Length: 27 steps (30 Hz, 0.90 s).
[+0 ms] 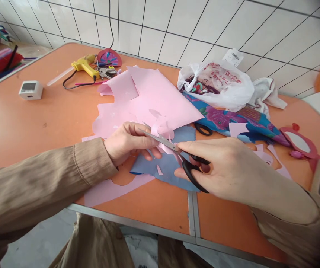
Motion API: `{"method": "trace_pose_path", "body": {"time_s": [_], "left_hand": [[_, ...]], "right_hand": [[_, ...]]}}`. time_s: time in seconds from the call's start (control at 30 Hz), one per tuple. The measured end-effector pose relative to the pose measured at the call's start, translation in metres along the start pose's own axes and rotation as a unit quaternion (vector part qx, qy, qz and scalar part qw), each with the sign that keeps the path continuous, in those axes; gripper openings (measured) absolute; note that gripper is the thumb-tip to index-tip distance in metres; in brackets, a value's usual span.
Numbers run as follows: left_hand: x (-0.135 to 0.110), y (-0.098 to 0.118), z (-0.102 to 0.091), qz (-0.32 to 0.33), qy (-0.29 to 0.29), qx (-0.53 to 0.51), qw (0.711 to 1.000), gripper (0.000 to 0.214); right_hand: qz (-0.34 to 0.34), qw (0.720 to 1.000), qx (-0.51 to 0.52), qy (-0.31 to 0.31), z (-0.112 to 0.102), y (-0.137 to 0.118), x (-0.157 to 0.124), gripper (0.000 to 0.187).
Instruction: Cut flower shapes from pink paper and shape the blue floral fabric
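Observation:
My right hand [221,167] grips a pair of scissors [167,143] by its black handles, fingers in the loops. The silver blades point left, slightly apart, across a small curled pink cutout [162,128]. My left hand [133,141] pinches the pink piece near the blades, its fingertips partly behind them. Beneath both hands lies a grey-blue sheet [149,168] with a small pink scrap [159,170] on it. Larger pink sheets [160,93] spread out just behind the hands, and a cut pink offcut [118,191] rests near the table's front edge.
A yellow glue gun [84,66], keys [106,72] and a white box-shaped device [31,90] stand at the back left. Along the right are a white plastic bag [218,83], flowered blue cloth [218,117], another black scissor handle [204,129] and a red-rimmed oval piece [299,141].

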State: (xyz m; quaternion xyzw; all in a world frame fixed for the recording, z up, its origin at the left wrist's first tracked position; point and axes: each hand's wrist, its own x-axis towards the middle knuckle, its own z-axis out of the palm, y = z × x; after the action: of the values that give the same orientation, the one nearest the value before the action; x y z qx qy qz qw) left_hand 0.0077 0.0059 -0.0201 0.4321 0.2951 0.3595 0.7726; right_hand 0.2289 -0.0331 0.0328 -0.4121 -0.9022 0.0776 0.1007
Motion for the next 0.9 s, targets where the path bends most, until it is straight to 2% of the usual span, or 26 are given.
{"method": "trace_pose_path", "body": {"time_s": [0.43, 0.9], "left_hand": [[-0.0008, -0.0044, 0.0001, -0.009, -0.005, -0.006, 1.000, 0.017], [-0.0008, -0.0033, 0.0005, -0.008, -0.009, -0.006, 1.000, 0.016]], "right_hand": [[0.001, 1.000, 0.003, -0.012, 0.0010, 0.0005, 0.0004, 0.010], [-0.005, 1.000, -0.007, 0.005, 0.0029, 0.0019, -0.0010, 0.009]]}}
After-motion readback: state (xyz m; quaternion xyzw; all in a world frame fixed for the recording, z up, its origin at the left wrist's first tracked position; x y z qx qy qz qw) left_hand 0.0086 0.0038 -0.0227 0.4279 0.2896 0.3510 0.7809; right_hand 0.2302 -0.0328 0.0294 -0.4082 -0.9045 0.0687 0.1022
